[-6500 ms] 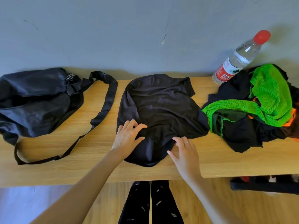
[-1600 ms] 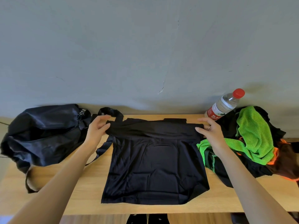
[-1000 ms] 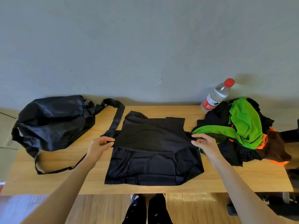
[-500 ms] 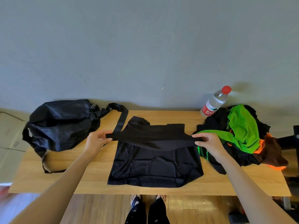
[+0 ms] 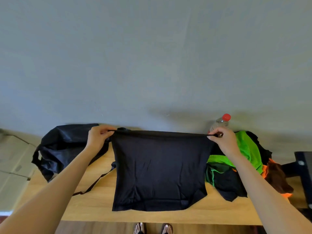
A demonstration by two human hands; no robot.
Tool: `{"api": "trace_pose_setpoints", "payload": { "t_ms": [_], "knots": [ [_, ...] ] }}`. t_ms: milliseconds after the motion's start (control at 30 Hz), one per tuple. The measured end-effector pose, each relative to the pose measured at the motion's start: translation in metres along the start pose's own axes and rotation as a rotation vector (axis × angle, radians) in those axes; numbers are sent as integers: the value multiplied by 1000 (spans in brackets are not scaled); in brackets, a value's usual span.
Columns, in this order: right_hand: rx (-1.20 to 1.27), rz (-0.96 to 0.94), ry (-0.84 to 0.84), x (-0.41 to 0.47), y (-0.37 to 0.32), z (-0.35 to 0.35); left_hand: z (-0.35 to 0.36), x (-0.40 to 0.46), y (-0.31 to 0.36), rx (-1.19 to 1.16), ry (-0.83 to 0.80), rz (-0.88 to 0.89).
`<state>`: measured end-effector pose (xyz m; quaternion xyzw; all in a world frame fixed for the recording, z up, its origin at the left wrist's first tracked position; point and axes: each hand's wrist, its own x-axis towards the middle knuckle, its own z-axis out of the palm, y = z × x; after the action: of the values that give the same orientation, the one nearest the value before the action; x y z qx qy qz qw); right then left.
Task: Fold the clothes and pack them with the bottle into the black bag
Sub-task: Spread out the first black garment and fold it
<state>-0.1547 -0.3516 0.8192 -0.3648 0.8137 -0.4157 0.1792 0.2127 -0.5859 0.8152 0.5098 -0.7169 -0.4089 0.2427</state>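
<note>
Head view is all we have, so we read everything from it. Our left hand [image 5: 98, 137] pinches one end of the black garment's [image 5: 160, 171] top edge and our right hand [image 5: 222, 141] pinches the other end, the two hands well apart with the fabric stretched taut between them. Half a second ago that edge was lower and slack, draped over the lower part of the cloth; now we have lifted it, so the garment hangs from our fingers as one flat panel, its bottom hem still lying on the wooden table [image 5: 219, 215] near its front edge.

We judge this to be the shake-out or reset within a fold: the cloth is smoothed and squared, but not yet reduced to a packable size, so the first piece of clothing is only partly folded.

Beyond our left hand, on its outer side, sits the black bag [image 5: 67, 146], its strap [image 5: 91, 188] trailing over the table below our left forearm. Just behind our right hand stands the bottle [image 5: 221, 122], red cap showing, its lower body hidden by our fingers. Past our right wrist lies the heap of unfolded clothes [image 5: 244, 166], green mesh on top of dark and orange pieces.

Nothing appears packed; whether the bag is open we cannot tell.
</note>
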Motion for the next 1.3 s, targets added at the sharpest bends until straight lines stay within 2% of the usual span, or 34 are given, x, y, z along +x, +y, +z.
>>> {"api": "trace_pose_setpoints", "payload": {
  "t_ms": [233, 600, 767, 1100, 1300],
  "knots": [
    [281, 44, 39, 17, -55, -33, -32, 24, 55, -235, 8, 31],
    [349, -89, 73, 26, -119, -86, -82, 34, 116, -378, 1, 206],
    [322, -32, -17, 2, -99, -77, -78, 15, 93, -371, -46, 135],
    [261, 160, -217, -78, -16, -31, -47, -67, -7, -196, -205, -86],
    [215, 277, -301, -114, 20, -6, -25, -109, -50, -173, -283, -276]
  ]
}}
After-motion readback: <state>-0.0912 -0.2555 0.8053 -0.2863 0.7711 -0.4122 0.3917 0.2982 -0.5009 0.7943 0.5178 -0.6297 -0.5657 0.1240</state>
